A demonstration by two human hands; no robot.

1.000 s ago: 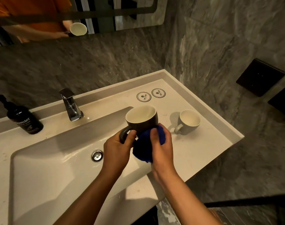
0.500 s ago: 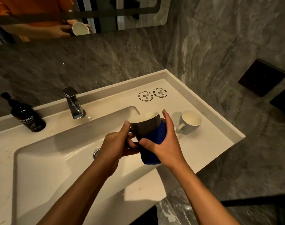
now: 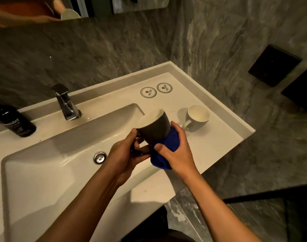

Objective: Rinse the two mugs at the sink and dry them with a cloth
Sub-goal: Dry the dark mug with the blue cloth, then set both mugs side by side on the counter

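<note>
A dark grey mug (image 3: 153, 127) with a white inside is held over the right end of the sink basin (image 3: 44, 172), tilted with its mouth facing away and left. My left hand (image 3: 126, 154) grips its handle. My right hand (image 3: 173, 151) holds a blue cloth (image 3: 166, 145) wrapped around the mug's base and lower side. A second, white mug (image 3: 197, 117) stands upright on the counter (image 3: 210, 151) to the right, handle toward me.
A chrome tap (image 3: 66, 103) stands behind the basin and a drain plug (image 3: 100, 157) sits in its floor. A black pump bottle (image 3: 14, 119) is at the left. Two round coasters (image 3: 156, 89) lie on the counter. Stone walls enclose the back and right.
The grey mug has tipped further away so its outside faces me. My right hand has slid the blue cloth down around the mug's base.
</note>
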